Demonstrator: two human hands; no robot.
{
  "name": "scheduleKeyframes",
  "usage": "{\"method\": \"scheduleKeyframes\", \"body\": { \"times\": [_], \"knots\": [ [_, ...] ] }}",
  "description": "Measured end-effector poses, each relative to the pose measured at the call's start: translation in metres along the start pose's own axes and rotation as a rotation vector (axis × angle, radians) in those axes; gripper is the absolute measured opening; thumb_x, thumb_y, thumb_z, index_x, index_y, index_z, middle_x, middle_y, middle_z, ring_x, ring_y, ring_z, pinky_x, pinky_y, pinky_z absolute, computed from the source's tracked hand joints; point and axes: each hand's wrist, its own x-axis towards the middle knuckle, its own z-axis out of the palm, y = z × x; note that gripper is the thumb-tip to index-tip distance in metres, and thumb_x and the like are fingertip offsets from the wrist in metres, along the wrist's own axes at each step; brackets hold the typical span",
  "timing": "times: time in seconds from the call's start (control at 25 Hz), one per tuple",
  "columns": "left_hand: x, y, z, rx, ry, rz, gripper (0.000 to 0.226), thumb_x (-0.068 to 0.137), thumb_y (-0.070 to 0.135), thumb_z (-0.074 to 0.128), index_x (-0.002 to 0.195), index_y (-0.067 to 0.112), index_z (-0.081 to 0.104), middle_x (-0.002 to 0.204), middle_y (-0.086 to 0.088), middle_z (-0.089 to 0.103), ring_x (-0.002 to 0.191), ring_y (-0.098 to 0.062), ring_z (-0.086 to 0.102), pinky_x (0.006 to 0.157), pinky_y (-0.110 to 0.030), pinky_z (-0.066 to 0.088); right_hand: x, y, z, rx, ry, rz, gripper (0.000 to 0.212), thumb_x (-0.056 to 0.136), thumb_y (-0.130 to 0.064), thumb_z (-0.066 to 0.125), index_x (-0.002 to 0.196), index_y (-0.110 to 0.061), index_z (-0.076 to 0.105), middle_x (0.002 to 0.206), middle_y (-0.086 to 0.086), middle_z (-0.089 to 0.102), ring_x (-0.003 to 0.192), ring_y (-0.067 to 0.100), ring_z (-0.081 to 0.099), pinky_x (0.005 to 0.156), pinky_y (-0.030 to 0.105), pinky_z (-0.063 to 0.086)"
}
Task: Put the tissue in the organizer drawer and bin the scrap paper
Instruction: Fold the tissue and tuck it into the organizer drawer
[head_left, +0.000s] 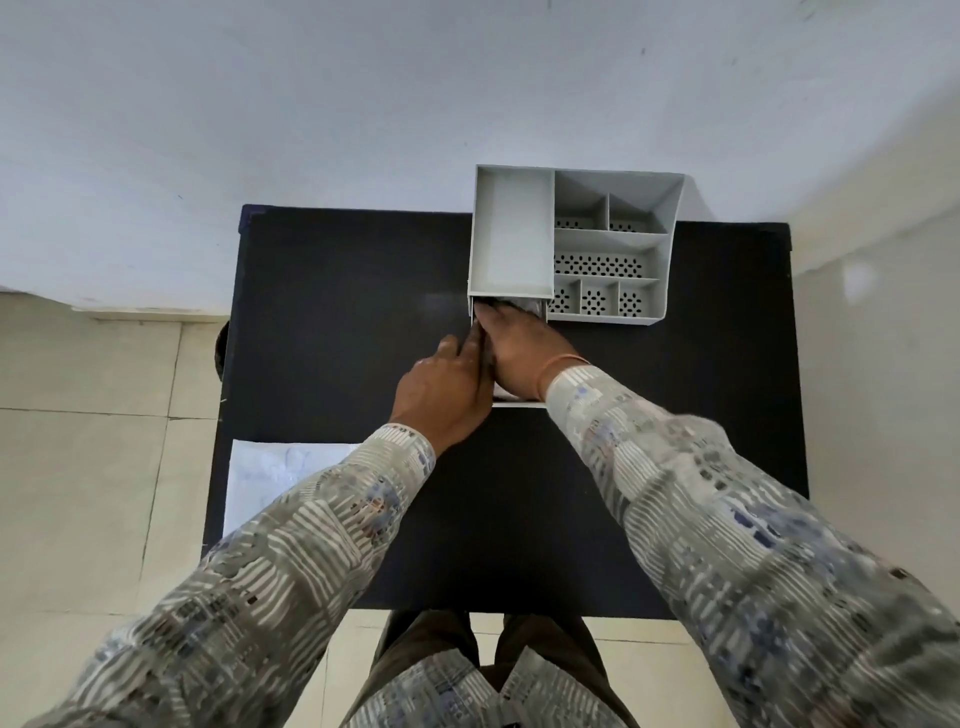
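A grey desk organizer (670, 249) stands at the back of a black table (337, 322). Its drawer (519, 401) is pulled out toward me. My right hand (524, 353) lies palm down inside the drawer, its fingertips on the white tissue (519, 303), which shows just under the organizer's front edge. My left hand (447, 395) rests against the drawer's left wall, fingers curled on it. The white scrap paper (270, 478) lies flat at the table's front left, partly hidden by my left sleeve.
The organizer's top has one long tray and several small perforated compartments. A dark round object (222, 348) peeks out past the table's left edge, above the tiled floor. A pale wall stands behind the table.
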Motion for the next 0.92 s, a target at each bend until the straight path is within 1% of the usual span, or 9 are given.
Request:
{"method": "scheduleKeyframes", "body": {
  "times": [0.08, 0.16, 0.2, 0.28, 0.4, 0.56, 0.72, 0.8, 0.92],
  "knots": [
    [-0.01, -0.005, 0.002, 0.18, 0.008, 0.07, 0.081, 0.1, 0.061, 0.04, 0.168, 0.021, 0.021, 0.128, -0.013, 0.061, 0.097, -0.04, 0.072, 0.075, -0.045, 0.057, -0.027, 0.005, -0.008, 0.132, 0.052, 0.016, 0.073, 0.089, 0.0, 0.062, 0.158, -0.01, 0.041, 0.16, 0.013, 0.048, 0.15, 0.031, 0.042, 0.125, 0.037, 0.029],
    [-0.015, -0.007, 0.007, 0.322, -0.065, 0.118, 0.104, 0.09, 0.074, 0.047, 0.17, 0.019, 0.011, 0.133, -0.01, 0.059, 0.097, -0.035, 0.073, 0.072, -0.041, 0.056, -0.059, 0.01, -0.001, 0.014, 0.173, 0.069, 0.08, 0.086, -0.004, 0.063, 0.161, -0.013, 0.036, 0.165, 0.011, 0.041, 0.157, 0.029, 0.03, 0.131, 0.043, 0.019],
    [-0.015, -0.007, 0.009, 0.374, -0.1, 0.13, 0.109, 0.088, 0.073, 0.052, 0.17, 0.018, 0.007, 0.136, -0.01, 0.058, 0.098, -0.033, 0.073, 0.072, -0.04, 0.056, -0.072, 0.01, 0.009, -0.123, 0.207, 0.088, 0.084, 0.085, -0.011, 0.064, 0.162, -0.015, 0.033, 0.167, 0.011, 0.039, 0.16, 0.029, 0.023, 0.131, 0.052, 0.014],
    [-0.012, -0.005, 0.011, 0.45, -0.107, 0.151, 0.101, 0.094, 0.059, 0.056, 0.169, 0.014, 0.007, 0.135, -0.01, 0.061, 0.098, -0.032, 0.074, 0.071, -0.039, 0.056, -0.081, 0.009, 0.031, -0.312, 0.112, 0.125, 0.09, 0.085, -0.024, 0.064, 0.165, -0.023, 0.023, 0.173, 0.008, 0.025, 0.163, 0.032, 0.007, 0.125, 0.07, 0.001],
    [-0.004, -0.001, 0.008, 0.464, -0.108, 0.173, 0.087, 0.098, 0.04, 0.052, 0.169, 0.01, 0.01, 0.124, -0.011, 0.07, 0.098, -0.032, 0.075, 0.073, -0.04, 0.057, -0.065, 0.01, 0.046, -0.363, -0.022, 0.185, 0.09, 0.093, -0.018, 0.057, 0.167, -0.033, 0.007, 0.178, 0.001, -0.001, 0.163, 0.034, -0.009, 0.119, 0.078, -0.005],
    [0.001, -0.002, -0.005, 0.354, -0.156, 0.122, 0.087, 0.098, 0.039, 0.054, 0.17, 0.02, 0.009, 0.121, -0.009, 0.072, 0.104, -0.034, 0.073, 0.08, -0.043, 0.057, -0.061, 0.008, 0.047, -0.258, 0.012, 0.212, 0.087, 0.097, -0.008, 0.052, 0.167, -0.036, 0.008, 0.178, 0.001, -0.006, 0.163, 0.036, 0.003, 0.121, 0.076, 0.003],
    [-0.006, -0.014, -0.014, 0.416, 0.038, 0.215, 0.075, 0.102, 0.045, 0.055, 0.168, 0.035, 0.021, 0.11, -0.004, 0.074, 0.086, -0.03, 0.076, 0.063, -0.036, 0.052, -0.08, 0.011, 0.043, -0.296, 0.189, 0.189, 0.072, 0.096, -0.012, 0.058, 0.16, -0.034, 0.035, 0.177, 0.004, 0.015, 0.158, 0.037, 0.026, 0.122, 0.073, 0.014],
    [-0.004, -0.016, -0.013, 0.476, 0.008, 0.286, 0.063, 0.106, 0.043, 0.048, 0.165, 0.038, 0.028, 0.114, -0.002, 0.074, 0.087, -0.028, 0.076, 0.062, -0.034, 0.05, -0.079, 0.015, 0.041, -0.311, 0.157, 0.205, 0.063, 0.1, -0.016, 0.055, 0.158, -0.034, 0.038, 0.177, 0.002, 0.014, 0.158, 0.036, 0.025, 0.123, 0.072, 0.013],
    [0.01, -0.013, -0.015, 0.49, -0.082, 0.261, 0.057, 0.107, 0.033, 0.043, 0.163, 0.039, 0.032, 0.119, -0.002, 0.073, 0.099, -0.031, 0.075, 0.07, -0.037, 0.053, -0.058, 0.014, 0.031, -0.284, 0.085, 0.24, 0.058, 0.105, -0.017, 0.044, 0.159, -0.034, 0.035, 0.178, -0.002, 0.008, 0.16, 0.036, 0.02, 0.123, 0.073, 0.009]
  ]
}}
